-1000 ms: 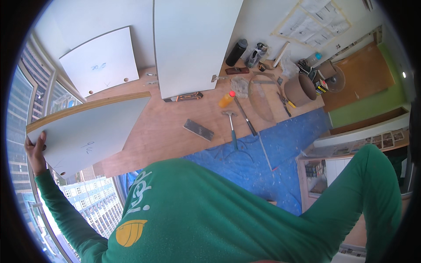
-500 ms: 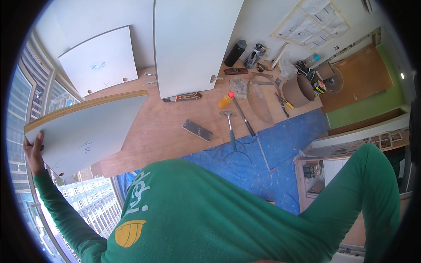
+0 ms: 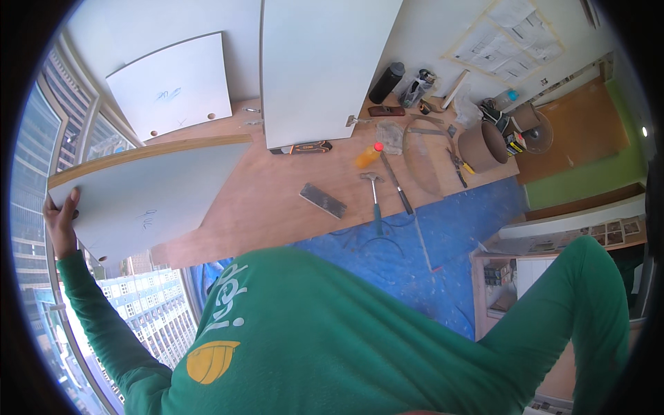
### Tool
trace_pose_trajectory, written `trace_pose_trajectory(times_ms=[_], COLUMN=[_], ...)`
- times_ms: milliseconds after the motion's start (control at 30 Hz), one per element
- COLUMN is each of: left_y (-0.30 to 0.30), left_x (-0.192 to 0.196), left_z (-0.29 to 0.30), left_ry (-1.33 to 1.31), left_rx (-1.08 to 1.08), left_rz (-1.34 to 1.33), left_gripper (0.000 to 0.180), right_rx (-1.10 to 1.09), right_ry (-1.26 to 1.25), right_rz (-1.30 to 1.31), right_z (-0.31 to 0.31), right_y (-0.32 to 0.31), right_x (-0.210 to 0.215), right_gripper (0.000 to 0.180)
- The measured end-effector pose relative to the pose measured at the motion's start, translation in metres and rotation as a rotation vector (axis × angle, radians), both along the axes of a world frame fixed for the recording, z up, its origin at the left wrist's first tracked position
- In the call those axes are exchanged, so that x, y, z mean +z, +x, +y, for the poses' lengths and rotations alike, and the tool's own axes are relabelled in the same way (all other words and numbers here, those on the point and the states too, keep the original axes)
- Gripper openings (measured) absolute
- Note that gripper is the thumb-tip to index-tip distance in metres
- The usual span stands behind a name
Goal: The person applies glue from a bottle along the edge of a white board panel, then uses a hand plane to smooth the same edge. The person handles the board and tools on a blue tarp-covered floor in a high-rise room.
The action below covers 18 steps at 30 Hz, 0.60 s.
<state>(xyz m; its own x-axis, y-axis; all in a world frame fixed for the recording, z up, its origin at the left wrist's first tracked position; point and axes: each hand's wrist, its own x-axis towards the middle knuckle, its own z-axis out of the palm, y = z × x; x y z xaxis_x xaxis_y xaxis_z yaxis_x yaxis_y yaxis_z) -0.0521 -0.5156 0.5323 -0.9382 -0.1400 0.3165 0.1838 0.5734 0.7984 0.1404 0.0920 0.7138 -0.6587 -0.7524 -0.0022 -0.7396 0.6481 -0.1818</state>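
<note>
My left hand (image 3: 63, 218) grips the left end of a white panel (image 3: 155, 200), its thumb lying on the white face and the other fingers mostly hidden behind. The panel stands tilted on the left of the wooden worktop (image 3: 277, 183), with a brown wood-coloured upper edge and handwritten marks on its face. Beyond it, a second white panel (image 3: 173, 86) with two round holes leans on the wall. My right sleeve (image 3: 581, 290) bends at the elbow on the right, and its hand is out of view.
A tall white board (image 3: 325, 62) stands mid-worktop above an orange-and-black handsaw (image 3: 304, 147). Nearby lie a sanding block (image 3: 323, 200), an orange bottle (image 3: 369, 156), a hammer (image 3: 374, 197) and pliers (image 3: 457, 168). Blue sheeting (image 3: 443, 235) covers the floor; windows (image 3: 149, 304) border the left.
The whole view has shifted a little, so the worktop and tools appear farther right. My left hand keeps its hold on the panel, and both sit slightly higher in the picture.
</note>
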Motion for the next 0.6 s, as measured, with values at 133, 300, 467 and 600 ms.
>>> trace_pose_trajectory(times_ms=[133, 300, 467, 600], left_y=[-0.005, -0.001, 0.002, 0.016], left_x=[0.003, 0.007, 0.012, 0.020], left_z=[0.003, 0.023, 0.023, 0.032], left_ry=[0.011, 0.030, 0.034, 0.026], left_rx=[-0.065, -0.083, -0.074, -0.047], left_rz=[-0.021, -0.001, -0.006, 0.000], left_gripper=[0.044, 0.041, 0.041, 0.038], right_rx=[0.009, 0.035, 0.193, 0.387], right_ry=[-0.003, 0.000, -0.044, -0.191], right_rz=[0.022, 0.058, 0.112, 0.140], right_z=[0.002, 0.002, -0.001, 0.007], right_y=[0.004, 0.031, 0.077, 0.114], right_x=[0.001, 0.014, 0.053, 0.088], right_gripper=[0.023, 0.023, 0.024, 0.024])
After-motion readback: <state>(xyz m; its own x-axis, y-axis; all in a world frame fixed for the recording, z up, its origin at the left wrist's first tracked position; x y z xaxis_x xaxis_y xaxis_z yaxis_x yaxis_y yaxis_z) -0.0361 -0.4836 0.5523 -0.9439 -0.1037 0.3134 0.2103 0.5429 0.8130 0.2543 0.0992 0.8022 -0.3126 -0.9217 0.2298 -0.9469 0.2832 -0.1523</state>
